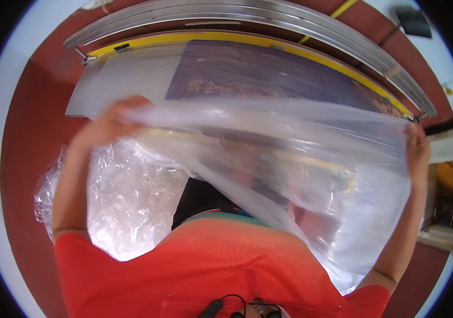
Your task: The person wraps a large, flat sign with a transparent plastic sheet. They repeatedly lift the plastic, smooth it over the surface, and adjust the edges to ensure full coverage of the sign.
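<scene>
A clear plastic sheet point(269, 119) is stretched in front of me, its upper edge running from one hand to the other. My left hand point(118, 119), smeared by motion, appears closed on the sheet's left end. At the right, the fingers of my right hand point(418, 148) are wrapped round the sheet's corner. The film sags between my arms and hangs toward my body; the things behind it show only hazily. Just beyond it lies a flat dark panel point(269, 69) with faint lettering, on a work surface point(126, 69) covered in pale film.
A yellow strip point(226, 37) edges the far side of the work surface, with a long metal rail point(253, 11) behind it. Crumpled clear plastic point(131, 201) is heaped at my lower left. Reddish floor point(25, 175) surrounds this; a shelf unit point(449, 175) stands at the right.
</scene>
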